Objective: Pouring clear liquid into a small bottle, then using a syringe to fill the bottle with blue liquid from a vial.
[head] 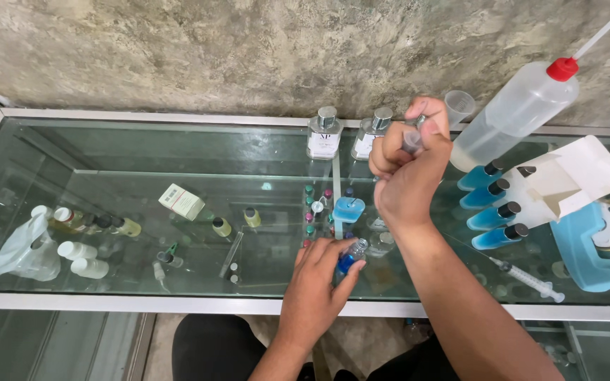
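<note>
— So, what does the left hand (315, 286) have?

— Its grip is closed round a small glass vial (351, 255) with blue liquid, fingers wrapped about the body, the vial tilted and resting on the glass desk (107, 176) near the front edge.

— And the right hand (407, 169)?

— Raised above the vial, nearer the wall. Its fingers are curled tight, pinching a small clear piece (412, 140) between thumb and forefinger; what that piece is, I cannot tell.

— What sits close by?

— Just behind the right hand, two clear square bottles (324, 134) with silver caps stand upright against the wall, and a small clear cup (459, 106) is beside them. To the right, a large squeeze bottle (513, 113) with a red cap and thin tube leans at a slant. Below it, four blue-filled bottles (492, 208) with black caps lie in a white cardboard box (573, 176).

— Anything else on the glass?

— A syringe (527, 279) lies flat near the front right, and a blue tape dispenser (591, 247) holds a yellow roll at the far right. Under the glass, on a shelf, lie small bottles and a white carton (181, 201).
</note>
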